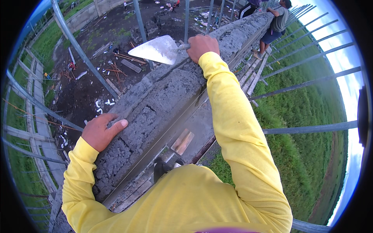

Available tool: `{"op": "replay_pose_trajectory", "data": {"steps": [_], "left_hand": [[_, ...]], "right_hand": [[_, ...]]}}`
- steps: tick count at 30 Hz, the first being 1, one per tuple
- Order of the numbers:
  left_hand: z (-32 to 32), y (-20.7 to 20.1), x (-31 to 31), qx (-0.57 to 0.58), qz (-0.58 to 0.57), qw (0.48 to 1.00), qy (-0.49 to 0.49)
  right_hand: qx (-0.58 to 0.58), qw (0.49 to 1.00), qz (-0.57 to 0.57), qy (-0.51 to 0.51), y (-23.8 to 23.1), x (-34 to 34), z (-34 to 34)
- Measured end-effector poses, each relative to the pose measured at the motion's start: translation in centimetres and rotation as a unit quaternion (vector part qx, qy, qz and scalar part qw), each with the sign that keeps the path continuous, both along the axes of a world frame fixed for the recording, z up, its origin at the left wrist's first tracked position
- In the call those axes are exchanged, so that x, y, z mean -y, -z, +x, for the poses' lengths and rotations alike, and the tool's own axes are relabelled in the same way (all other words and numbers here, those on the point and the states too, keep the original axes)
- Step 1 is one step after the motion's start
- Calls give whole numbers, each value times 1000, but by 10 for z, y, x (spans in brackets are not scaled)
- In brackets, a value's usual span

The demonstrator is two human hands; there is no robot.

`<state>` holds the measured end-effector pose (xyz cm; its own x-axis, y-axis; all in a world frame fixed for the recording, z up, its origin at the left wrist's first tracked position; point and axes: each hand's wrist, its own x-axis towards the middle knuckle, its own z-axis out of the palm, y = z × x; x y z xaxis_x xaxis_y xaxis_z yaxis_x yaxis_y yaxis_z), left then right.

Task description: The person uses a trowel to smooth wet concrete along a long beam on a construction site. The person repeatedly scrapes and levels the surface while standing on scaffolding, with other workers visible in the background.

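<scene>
My right hand (pixel 203 47) is closed round the handle of a pointing trowel (pixel 157 49). Its pale, pointed metal blade reaches left, above the far side of the wall top. Rough grey mortar covers the top of the wall (pixel 171 91), which runs from the lower left to the upper right. On the wall's far edge rests my left hand (pixel 101 131), thumb spread from the fingers and nothing in its grasp; its fingertips are partly out of sight over the edge. A thin string line (pixel 147 160) stretches along the wall's near edge.
Below me are scaffold planks (pixel 136 190) and a wooden board (pixel 182 141). Upright metal bars (pixel 142 23) stand beyond the wall; more bars (pixel 311 79) jut out on the right. A co-worker (pixel 278 23) stands at the wall's far end. Far below lies dark ground (pixel 116 35) with scattered debris.
</scene>
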<state>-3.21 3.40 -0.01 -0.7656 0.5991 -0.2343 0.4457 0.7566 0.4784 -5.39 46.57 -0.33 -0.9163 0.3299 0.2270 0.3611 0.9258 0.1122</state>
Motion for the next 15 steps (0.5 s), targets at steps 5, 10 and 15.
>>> {"op": "replay_pose_trajectory", "data": {"steps": [5, 10, 15], "left_hand": [[-1, 3, 1, 1, 3, 1000, -1], [0, 1, 1, -1, -2, 1000, -5], [0, 1, 1, -2, 5, 1000, -2]], "right_hand": [[-19, 1000, 2, -9, 2, -2, 1], [-21, 1000, 3, -11, 3, -2, 1], [-21, 1000, 2, -11, 3, -3, 1]]}}
